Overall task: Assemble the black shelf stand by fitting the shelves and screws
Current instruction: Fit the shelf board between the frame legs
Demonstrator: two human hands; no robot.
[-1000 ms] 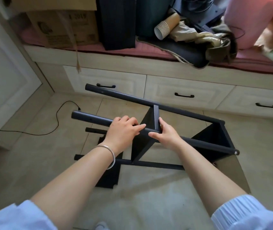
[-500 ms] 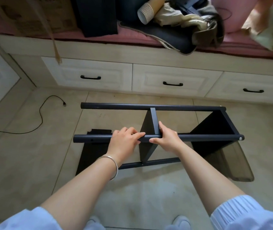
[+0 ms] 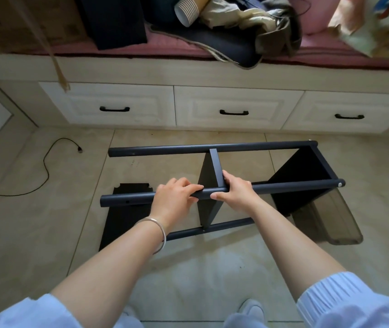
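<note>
As seen from the head view, the parts are labelled as follows.

Shelf stand: laid on its side on the tiled floor, just in front of the drawer unit; two shelves are already seated between the poles.
Near pole: raised above the floor and gripped on both sides of the middle shelf.
Far pole: joined to the far edge of the same shelf.
End shelf: fixed at the right end of the poles.
Loose panel: lying flat on the floor under the left end of the near pole, not yet fitted.
Left hand: curled over the near pole, just left of the middle shelf.
Right hand: wrapped round the near pole, fingers against the shelf edge.
Handling: the frame is judged stiff and fairly light but loose at unscrewed joints; the smooth round poles may be expected to slip or turn, so hold is best taken close to a shelf joint, as shown.
Fragility: thin panel edges and corner notches are judged liable to chip if twisted.
Writing: no brand or label can be read on the stand; print on the cardboard box is too blurred to read.
</note>
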